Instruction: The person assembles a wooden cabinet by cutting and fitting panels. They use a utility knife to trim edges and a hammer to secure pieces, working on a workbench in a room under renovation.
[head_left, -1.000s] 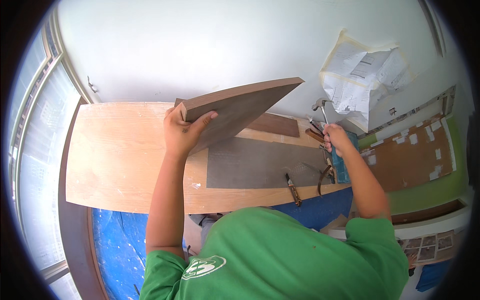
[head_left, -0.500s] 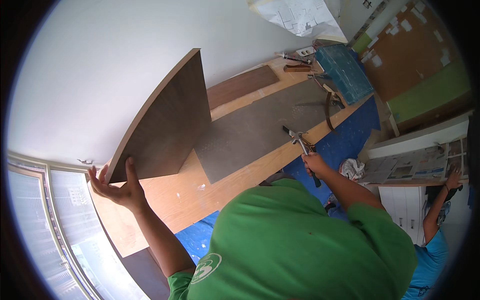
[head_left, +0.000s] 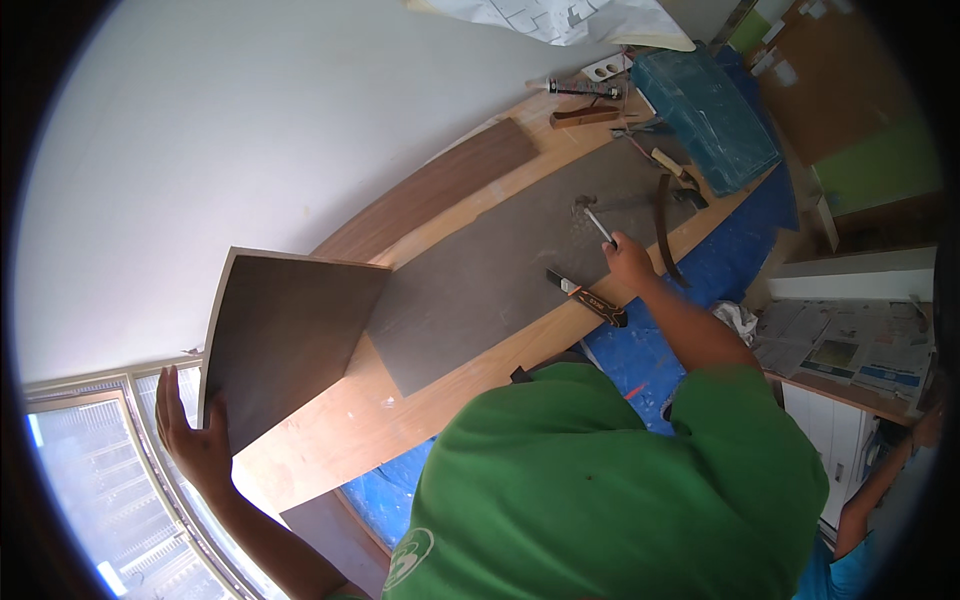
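Observation:
My left hand (head_left: 195,440) grips the near left edge of a dark brown wood-grain board (head_left: 285,340), with the thumb on its face and the fingers along its outer side. The board stands upright on the plywood bench top (head_left: 300,430). My right hand (head_left: 632,264) is closed around the handle of a hammer (head_left: 600,227). Its head is over the far part of a flat grey-brown panel (head_left: 470,270); whether they touch I cannot tell. Closer to me, a cutter-like tool with an orange and black handle (head_left: 598,303) lies across the panel's front edge.
A narrow brown board (head_left: 430,185) lies along the wall. At the far right are a teal case (head_left: 705,120), a wooden plane (head_left: 585,117), a tube (head_left: 585,90) and a curved dark strip (head_left: 664,230). Blue sheeting (head_left: 640,360) covers the floor. A co-worker's arm (head_left: 880,490) shows at right.
The hammer has moved away from me, off the orange and black tool, which now lies alone. The upright board's top has come down and left in view, with my left hand still on its edge.

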